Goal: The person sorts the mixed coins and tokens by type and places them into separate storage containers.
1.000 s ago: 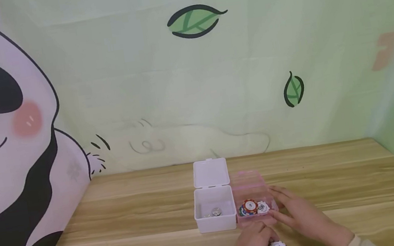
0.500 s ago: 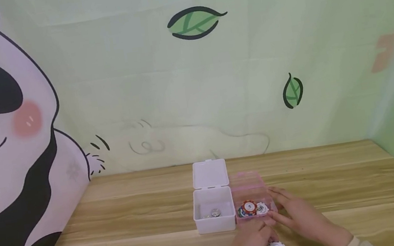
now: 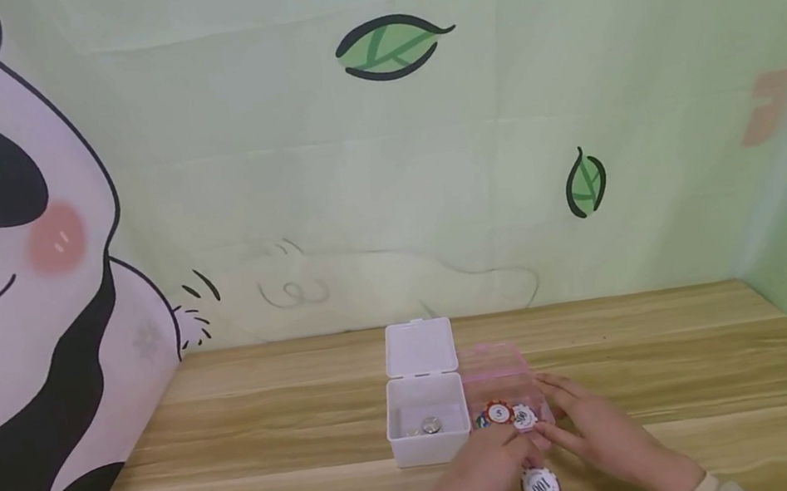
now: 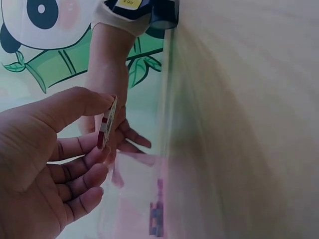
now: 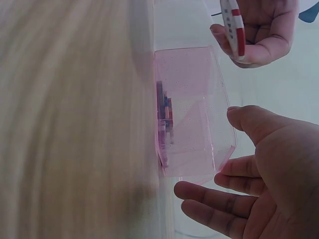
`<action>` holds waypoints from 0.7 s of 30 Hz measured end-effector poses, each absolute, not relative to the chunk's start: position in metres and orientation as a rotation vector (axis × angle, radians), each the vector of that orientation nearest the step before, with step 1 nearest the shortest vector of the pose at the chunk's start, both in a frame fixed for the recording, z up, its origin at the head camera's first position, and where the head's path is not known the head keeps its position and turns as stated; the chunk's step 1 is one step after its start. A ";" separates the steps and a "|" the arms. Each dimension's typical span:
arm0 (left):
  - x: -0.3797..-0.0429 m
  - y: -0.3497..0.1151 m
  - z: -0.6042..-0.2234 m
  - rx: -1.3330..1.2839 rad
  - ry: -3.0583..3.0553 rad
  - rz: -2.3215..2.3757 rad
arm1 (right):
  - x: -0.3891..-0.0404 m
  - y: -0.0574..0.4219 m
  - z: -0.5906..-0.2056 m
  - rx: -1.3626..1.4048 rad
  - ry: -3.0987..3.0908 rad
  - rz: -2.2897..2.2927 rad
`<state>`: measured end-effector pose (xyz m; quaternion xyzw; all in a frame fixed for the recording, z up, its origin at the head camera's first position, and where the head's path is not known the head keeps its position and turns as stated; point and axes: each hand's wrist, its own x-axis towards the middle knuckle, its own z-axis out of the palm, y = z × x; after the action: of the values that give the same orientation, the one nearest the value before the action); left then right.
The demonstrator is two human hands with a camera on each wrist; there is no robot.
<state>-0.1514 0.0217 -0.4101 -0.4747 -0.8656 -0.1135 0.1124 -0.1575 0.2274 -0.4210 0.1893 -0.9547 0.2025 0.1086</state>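
My left hand (image 3: 472, 482) pinches a white poker chip (image 3: 542, 488) marked 100. Its red-and-white edge shows between thumb and fingers in the left wrist view, where the chip (image 4: 107, 123) stands on edge. This hand is just in front of a see-through pink box (image 3: 489, 387) with its lid tipped back. Several poker chips (image 3: 499, 413) lie inside, including a red one marked 5. At the box's right side is my right hand (image 3: 609, 433), its thumb and fingers spread and touching or nearly touching the wall. In the right wrist view the pink box (image 5: 192, 79) is seen from the side.
A white box (image 3: 432, 446) with its lid up stands against the pink box's left side. Small shiny round pieces (image 3: 430, 425) lie in it. Both stand on a wooden table (image 3: 276, 430), with a panda-and-leaf backdrop (image 3: 240, 175) behind.
My left hand has moved a little forward and left with the poker chip, nearer the pink box's front. My right hand stays at the box's side.
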 end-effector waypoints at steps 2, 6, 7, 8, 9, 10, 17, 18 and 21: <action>-0.153 0.021 -0.407 -1.388 -2.551 -0.312 | -0.158 0.228 -0.421 0.557 -2.809 0.598; -0.156 0.019 -0.401 -1.339 -2.575 -0.289 | -0.158 0.228 -0.422 0.565 -2.807 0.602; -0.157 0.018 -0.399 -1.324 -2.580 -0.304 | -0.158 0.228 -0.422 0.566 -2.806 0.599; -0.158 0.017 -0.398 -1.313 -2.587 -0.326 | -0.158 0.228 -0.422 0.569 -2.806 0.598; -0.159 0.017 -0.397 -1.301 -2.595 -0.348 | -0.158 0.228 -0.422 0.570 -2.806 0.600; -0.160 0.016 -0.396 -1.294 -2.592 -0.376 | -0.158 0.229 -0.422 0.571 -2.804 0.602; -0.167 0.010 -0.389 -1.272 -2.635 -0.502 | -0.158 0.228 -0.420 0.568 -2.808 0.632; -0.168 0.010 -0.388 -1.264 -2.648 -0.503 | -0.158 0.228 -0.420 0.568 -2.807 0.634; -0.173 0.009 -0.385 -1.241 -2.655 -0.499 | -0.157 0.228 -0.420 0.570 -2.802 0.635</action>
<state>-0.1727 0.0095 -0.3853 -0.4158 -0.8899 -0.1674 0.0841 -0.1575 0.2277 -0.4205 0.1935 -0.9512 0.2155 0.1063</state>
